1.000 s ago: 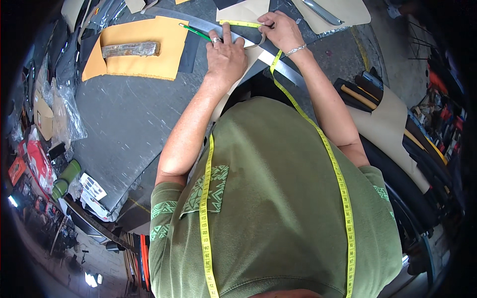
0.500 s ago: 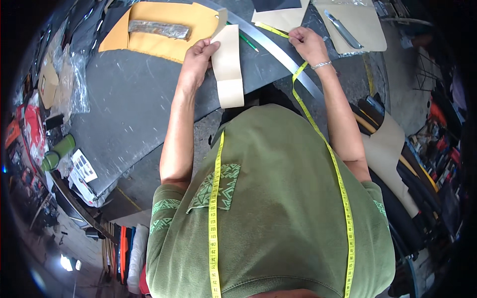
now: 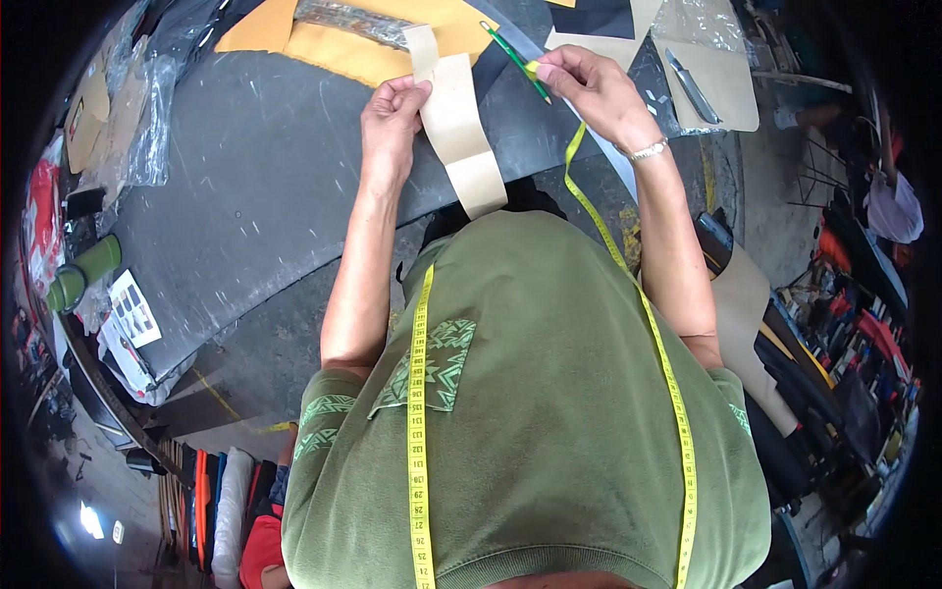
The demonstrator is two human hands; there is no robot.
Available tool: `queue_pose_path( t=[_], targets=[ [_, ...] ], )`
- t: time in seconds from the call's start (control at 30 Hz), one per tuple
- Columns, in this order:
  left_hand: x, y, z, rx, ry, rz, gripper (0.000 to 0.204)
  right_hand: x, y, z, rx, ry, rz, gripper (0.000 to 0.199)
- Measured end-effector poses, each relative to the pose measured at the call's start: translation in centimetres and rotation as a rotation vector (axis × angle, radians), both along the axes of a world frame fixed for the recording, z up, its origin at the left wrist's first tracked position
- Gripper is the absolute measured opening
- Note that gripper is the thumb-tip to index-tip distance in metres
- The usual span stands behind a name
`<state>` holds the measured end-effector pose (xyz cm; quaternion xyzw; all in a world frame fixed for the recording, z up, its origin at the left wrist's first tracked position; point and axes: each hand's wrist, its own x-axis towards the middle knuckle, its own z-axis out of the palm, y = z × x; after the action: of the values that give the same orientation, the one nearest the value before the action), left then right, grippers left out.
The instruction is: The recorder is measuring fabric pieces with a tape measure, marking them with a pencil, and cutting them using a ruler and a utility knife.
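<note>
My left hand pinches the left edge of a long tan paper strip that lies bent over the dark grey worktable, its lower end hanging past the table's near edge. My right hand holds a green pencil and the end of a yellow measuring tape, just right of the strip. The tape runs down from that hand and over both shoulders of my green shirt.
Orange-yellow sheets with a mottled grey piece on top lie at the table's far side. A tan pattern piece with a metal tool lies to the right. Plastic bags, a green bottle and cards sit left. Cluttered floor right.
The paper strip has been lifted off the table's far side and drawn toward me. My right hand left the long metal ruler and now holds the pencil beside the strip.
</note>
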<state>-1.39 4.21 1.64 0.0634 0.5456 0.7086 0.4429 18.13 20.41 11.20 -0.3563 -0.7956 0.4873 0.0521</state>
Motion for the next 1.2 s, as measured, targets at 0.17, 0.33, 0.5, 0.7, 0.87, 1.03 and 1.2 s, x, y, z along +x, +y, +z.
queue_pose_path(
  t=[0.17, 0.33, 0.5, 0.7, 0.87, 1.03, 1.2],
  targets=[
    [0.0, -1.3, 2.7, 0.044, -0.038, -0.015, 0.008, -2.9, -3.4, 4.4, -0.175, 0.369, 0.162, 0.024],
    [-0.3, -3.4, 5.6, 0.212, 0.058, 0.022, 0.034, -5.0, -5.4, 4.9, -0.049, -0.035, 0.075, 0.025],
    [-1.1, -5.4, 7.6, 0.212, 0.236, 0.006, 0.02, -5.5, -6.9, 5.9, 0.141, -0.167, -0.035, 0.029],
    [-1.5, -7.0, 10.0, 0.146, 0.398, -0.064, 0.02, -5.8, -9.3, 7.4, 0.092, -0.005, -0.182, 0.025],
    [-1.2, -7.3, 11.5, 0.172, 0.353, -0.081, 0.026, -5.7, -10.5, 8.6, 0.084, 0.094, -0.128, 0.021],
    [-0.8, -6.7, 11.8, 0.248, 0.323, 0.048, 0.028, -5.9, -11.2, 8.6, 0.057, 0.133, -0.165, 0.021],
    [-0.2, -6.1, 11.7, 0.247, 0.324, -0.014, 0.032, -5.3, -10.8, 8.4, 0.028, 0.13, -0.082, 0.026]
  ],
)
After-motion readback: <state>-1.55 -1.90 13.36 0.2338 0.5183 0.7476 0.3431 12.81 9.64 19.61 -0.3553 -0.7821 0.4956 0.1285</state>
